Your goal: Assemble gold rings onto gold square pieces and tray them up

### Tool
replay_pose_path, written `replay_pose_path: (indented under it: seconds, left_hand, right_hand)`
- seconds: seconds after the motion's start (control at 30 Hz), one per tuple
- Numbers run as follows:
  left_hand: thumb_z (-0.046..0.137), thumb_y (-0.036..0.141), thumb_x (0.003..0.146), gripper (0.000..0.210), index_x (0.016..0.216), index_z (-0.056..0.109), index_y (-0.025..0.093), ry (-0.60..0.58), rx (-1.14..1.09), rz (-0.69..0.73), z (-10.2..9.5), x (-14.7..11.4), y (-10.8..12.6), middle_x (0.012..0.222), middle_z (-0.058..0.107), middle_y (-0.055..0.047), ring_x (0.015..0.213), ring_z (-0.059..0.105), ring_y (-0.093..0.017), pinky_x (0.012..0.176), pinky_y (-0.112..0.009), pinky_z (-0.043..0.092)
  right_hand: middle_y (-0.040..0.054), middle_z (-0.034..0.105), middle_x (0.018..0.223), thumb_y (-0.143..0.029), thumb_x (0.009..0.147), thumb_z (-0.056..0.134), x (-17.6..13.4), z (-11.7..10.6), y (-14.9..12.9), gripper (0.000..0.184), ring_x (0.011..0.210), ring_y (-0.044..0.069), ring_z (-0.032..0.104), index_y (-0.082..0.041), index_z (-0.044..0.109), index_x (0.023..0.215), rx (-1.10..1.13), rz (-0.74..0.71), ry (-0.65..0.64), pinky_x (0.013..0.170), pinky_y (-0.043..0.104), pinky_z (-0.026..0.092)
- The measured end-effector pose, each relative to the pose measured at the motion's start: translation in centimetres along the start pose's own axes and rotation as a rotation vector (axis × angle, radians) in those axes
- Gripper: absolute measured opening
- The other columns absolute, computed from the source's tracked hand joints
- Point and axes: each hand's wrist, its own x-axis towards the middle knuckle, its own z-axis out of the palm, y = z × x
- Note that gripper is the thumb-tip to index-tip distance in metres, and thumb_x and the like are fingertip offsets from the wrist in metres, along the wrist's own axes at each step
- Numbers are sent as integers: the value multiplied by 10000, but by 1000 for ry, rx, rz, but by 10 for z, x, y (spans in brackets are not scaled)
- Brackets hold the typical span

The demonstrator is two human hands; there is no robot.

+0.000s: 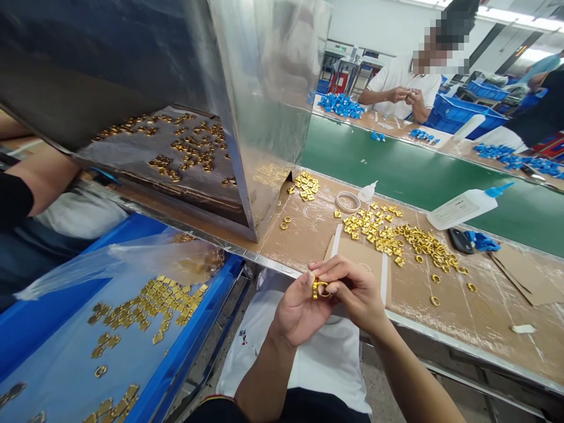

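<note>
In front of my lap, my left hand (296,311) pinches a small gold square piece (315,289) between thumb and fingers. My right hand (359,291) grips a gold ring (325,288) that meets the square piece. Whether the two are joined or only touching, I cannot tell. Just beyond my hands, gold square pieces (368,226) lie heaped on the cardboard-covered bench (299,241). To their right spreads a pile of gold rings (425,244), with several loose ones nearer the edge.
A metal box (282,88) with gold parts inside stands at left. Below it is a blue tray (176,358) of gold pieces. A tape roll (348,202), a glue bottle (462,207) and a black object (460,241) sit on the bench. A co-worker (408,82) sits across the green belt (365,161).
</note>
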Motion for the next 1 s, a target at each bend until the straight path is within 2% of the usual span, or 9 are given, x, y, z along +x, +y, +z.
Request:
replay_pose_path:
  seconds: [0.1, 0.2, 0.3, 0.47, 0.77, 0.9, 1.0]
  left_hand:
    - [961, 180, 627, 330, 823, 699, 134, 3, -2, -8, 1, -1, 0, 744, 660, 15, 711, 619, -115, 752, -239, 515]
    - [915, 207, 704, 250, 785, 690, 136, 23, 33, -6, 1, -1, -1, 721, 640, 5, 720, 616, -137, 750, -268, 510]
    - [864, 225, 772, 192, 781, 692, 139, 31, 55, -7, 0, -1, -1, 739, 637, -8, 730, 599, -148, 727, -281, 490]
    - [842, 203, 799, 160, 839, 708, 125, 58, 60, -25, -4, 3, 0, 784, 656, -23, 731, 579, -138, 690, -258, 460]
    - [834, 195, 813, 155, 812, 710, 101, 98, 40, -17, -4, 6, 0, 753, 644, -23, 706, 583, -122, 692, -235, 480]
    - [880, 224, 764, 216, 816, 724, 84, 63, 34, -16, -5, 7, -1, 771, 658, -36, 726, 596, -121, 714, -222, 491]
    - [831, 218, 819, 168, 794, 718, 96, 83, 44, -16, -4, 7, 0, 752, 646, -28, 714, 593, -123, 715, -231, 488]
  right_hand:
    - [62, 795, 901, -401, 952, 695, -3, 0, 1, 159, 984, 240, 775, -264, 775, 945, 29, -2, 7, 921, 419, 619]
    - [64, 785, 970, -430, 936, 708, -6, -3, 2, 177, 1017, 235, 763, -273, 762, 995, 68, 18, 26, 945, 418, 612]
    - [51, 767, 1033, -385, 905, 758, -11, -5, 3, 131, 1064, 229, 749, -285, 746, 988, 101, 11, 52, 968, 412, 605]
    - [51, 772, 1054, -294, 917, 753, -17, -3, 8, 37, 1169, 254, 718, -273, 739, 890, 29, 11, 62, 1030, 461, 575]
    - [74, 789, 985, -344, 900, 768, -20, -1, 16, 151, 1080, 271, 755, -247, 718, 795, -23, 35, 138, 961, 483, 605]
    - [64, 779, 971, -336, 896, 773, -20, 1, 19, 145, 1060, 247, 752, -249, 715, 794, 20, 25, 161, 947, 449, 607]
    - [71, 774, 951, -369, 885, 779, -20, 2, 21, 188, 1040, 255, 749, -244, 702, 768, 16, 35, 171, 940, 460, 604]
